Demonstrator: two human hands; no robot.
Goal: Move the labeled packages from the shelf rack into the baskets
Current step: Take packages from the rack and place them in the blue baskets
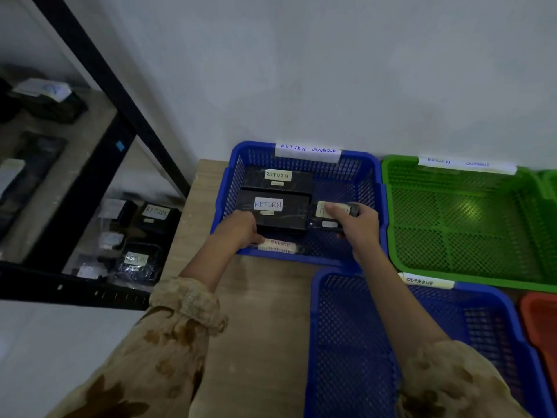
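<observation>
**Left grip (238, 229) and right grip (358, 227) each closed on a package inside the far blue basket (250, 146)**

The left grip is curled round the near-left corner of the front package (280, 215); the right grip is wrapped round the right end of the small package (328, 220), with the thumb laid across its label. Both packages are inside the far blue basket, whose far rim carries a strip reading RETURN OVERDUE; a rear package (277, 179) lies just behind the front one, touching or nearly so.

The step in hand is judged to be the placing; two packages are being set down side by side. Whether the small package rests on the mesh floor or is held just above it cannot be told.

The front package is laid flat, label up, its RETURN tag readable from the person's side; its long axis runs left to right, parallel to the basket's far rim. The small package is also label up, its long axis roughly left to right and slightly skewed; its writing is mostly hidden by the thumb.

Next, both grips are to be released and drawn clear of the rim; a reach left to the shelf rack (90, 188) is then called for, where more packages (155, 217) wait, at least one marked RETURN. The green basket (464, 224) and the near blue basket (361, 342) on the table (256, 327) hold nothing that can be seen; labels should be read before a basket is chosen.
</observation>
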